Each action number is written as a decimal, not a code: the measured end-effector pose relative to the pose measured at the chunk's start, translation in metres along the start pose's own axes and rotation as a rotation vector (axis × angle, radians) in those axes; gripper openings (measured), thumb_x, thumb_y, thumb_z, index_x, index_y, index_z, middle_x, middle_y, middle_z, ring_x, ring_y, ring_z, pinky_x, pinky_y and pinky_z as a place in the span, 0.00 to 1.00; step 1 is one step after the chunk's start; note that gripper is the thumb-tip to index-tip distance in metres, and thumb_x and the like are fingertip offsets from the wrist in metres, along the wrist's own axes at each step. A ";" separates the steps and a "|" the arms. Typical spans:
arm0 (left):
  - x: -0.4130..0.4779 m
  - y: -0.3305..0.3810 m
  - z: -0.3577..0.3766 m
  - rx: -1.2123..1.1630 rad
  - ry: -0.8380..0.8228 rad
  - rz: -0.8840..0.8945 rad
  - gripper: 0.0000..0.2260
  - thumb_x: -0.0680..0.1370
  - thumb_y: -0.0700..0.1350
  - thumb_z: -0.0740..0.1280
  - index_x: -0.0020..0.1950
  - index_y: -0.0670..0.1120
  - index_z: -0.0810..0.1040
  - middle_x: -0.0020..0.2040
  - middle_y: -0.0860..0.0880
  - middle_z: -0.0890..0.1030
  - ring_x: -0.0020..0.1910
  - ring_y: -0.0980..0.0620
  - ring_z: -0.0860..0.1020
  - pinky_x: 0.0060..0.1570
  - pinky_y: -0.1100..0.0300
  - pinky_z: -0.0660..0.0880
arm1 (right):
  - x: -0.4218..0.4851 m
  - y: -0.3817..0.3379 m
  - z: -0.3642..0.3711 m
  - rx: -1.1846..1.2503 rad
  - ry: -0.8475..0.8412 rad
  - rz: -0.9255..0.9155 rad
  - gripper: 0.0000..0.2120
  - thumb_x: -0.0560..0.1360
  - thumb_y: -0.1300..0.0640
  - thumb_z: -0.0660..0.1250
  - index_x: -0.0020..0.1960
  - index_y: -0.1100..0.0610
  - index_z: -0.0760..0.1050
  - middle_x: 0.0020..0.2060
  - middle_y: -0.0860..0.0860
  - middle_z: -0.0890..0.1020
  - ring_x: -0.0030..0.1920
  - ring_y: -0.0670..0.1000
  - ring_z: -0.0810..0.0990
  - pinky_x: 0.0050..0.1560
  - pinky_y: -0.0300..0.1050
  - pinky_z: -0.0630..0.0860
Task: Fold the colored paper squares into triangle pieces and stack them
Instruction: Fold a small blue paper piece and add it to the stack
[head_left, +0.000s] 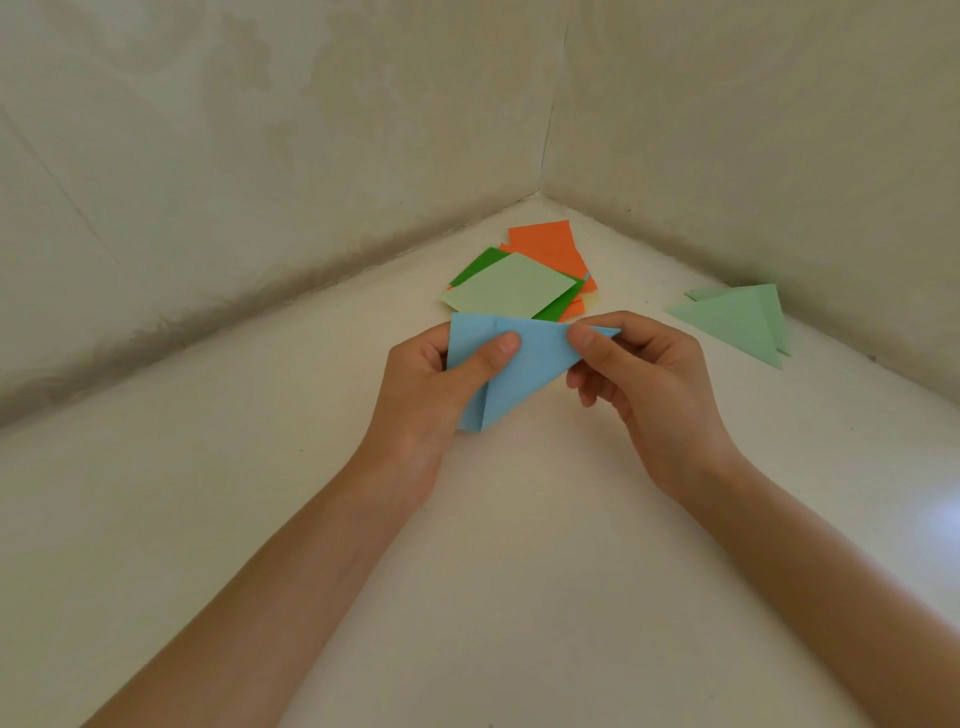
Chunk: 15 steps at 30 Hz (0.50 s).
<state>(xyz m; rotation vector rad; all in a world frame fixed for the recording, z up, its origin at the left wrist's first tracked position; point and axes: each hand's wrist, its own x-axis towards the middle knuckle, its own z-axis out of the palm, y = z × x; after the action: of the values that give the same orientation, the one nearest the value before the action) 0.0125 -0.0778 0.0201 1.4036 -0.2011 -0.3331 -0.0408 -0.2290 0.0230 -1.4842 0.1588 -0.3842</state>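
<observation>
Student: Hazards at this stage of the fold?

Tutor: Blue paper (524, 364), partly folded, is held above the desk (519, 545), on the near side of the loose squares that lie by the far corner. The left hand (431, 384) grips its left part, with the thumb laid across the front and the fingers curled behind. The right hand (639, 374) pinches the right tip between thumb and forefinger. The likely fault is that the layers slide out of line before the crease is pressed, because the sheet hangs in the air with no flat backing. That would give a lopsided triangle. A hard tug on the thin tip could also crumple or tear it.

Student: And the stack?

Tutor: The finished triangles (737, 322) lie by the desk's right edge, close to the wall (779, 130), and are fanned rather than squared up. An uneven piece added there would probably sit badly and slide.

Student: Counts?

Tutor: Hands, two. Blue sheets in work, one. Pale green triangles, two clearly, possibly a third beneath. Among the unfolded squares there is one pale green square (511, 286) on top and one dark green square (475, 267) under it. There are at least two orange squares (545, 241), plus a pale yellow sliver at the pile's right edge. The exact total cannot be told, because the sheets overlap.
</observation>
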 end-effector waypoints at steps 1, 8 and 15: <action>0.000 0.000 0.000 -0.005 0.011 -0.002 0.04 0.74 0.44 0.70 0.48 0.48 0.82 0.42 0.52 0.84 0.41 0.56 0.81 0.39 0.64 0.77 | 0.000 0.000 0.000 0.034 -0.001 0.011 0.09 0.68 0.57 0.68 0.44 0.61 0.79 0.30 0.51 0.79 0.31 0.48 0.75 0.31 0.39 0.71; 0.001 -0.001 0.000 -0.041 0.081 0.012 0.03 0.74 0.43 0.71 0.46 0.48 0.82 0.42 0.52 0.84 0.42 0.55 0.81 0.42 0.60 0.77 | 0.001 0.000 -0.001 0.080 0.009 0.033 0.06 0.71 0.60 0.67 0.45 0.62 0.80 0.34 0.53 0.81 0.34 0.48 0.78 0.34 0.39 0.73; 0.001 -0.002 0.001 -0.022 0.093 0.009 0.02 0.74 0.43 0.71 0.46 0.49 0.82 0.43 0.51 0.84 0.43 0.53 0.81 0.45 0.56 0.77 | 0.001 0.000 -0.001 0.042 0.056 0.024 0.04 0.75 0.65 0.66 0.44 0.63 0.80 0.33 0.53 0.81 0.32 0.48 0.78 0.34 0.39 0.73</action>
<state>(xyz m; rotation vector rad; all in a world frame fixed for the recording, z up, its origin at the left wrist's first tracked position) 0.0130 -0.0796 0.0187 1.3926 -0.1266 -0.2614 -0.0400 -0.2302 0.0230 -1.4300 0.2118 -0.4071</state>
